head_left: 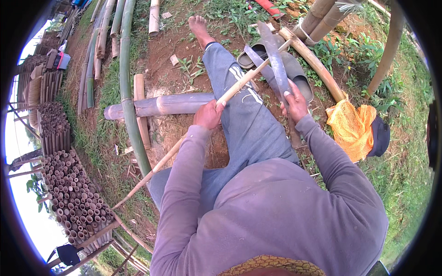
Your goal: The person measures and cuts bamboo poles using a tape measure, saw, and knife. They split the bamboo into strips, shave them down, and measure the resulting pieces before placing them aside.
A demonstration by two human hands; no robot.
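Note:
My left hand (pixel 210 114) is closed around a long, thin bamboo stick (pixel 241 84). The stick slants from the lower left, under my left forearm, across my outstretched leg to the upper right. In my right hand (pixel 295 102) is a machete, fingers wrapped around its lower part. Its long grey blade (pixel 274 54) points away from me and crosses the stick near its far end; I cannot tell whether they touch. A second dark blade-like piece (pixel 263 68) angles in beside it, partly hidden by the stick. Sandals (pixel 299 73) rest on the ground beyond the blades.
A thick bamboo piece (pixel 177 104) lies crosswise left of my leg, under a long green pole (pixel 125 69). Orange netting (pixel 352 129) and a dark cloth item (pixel 379 135) sit at right. Upright bamboo posts (pixel 324 20) stand at far right. Stacked bamboo tubes (pixel 76 193) fill the left.

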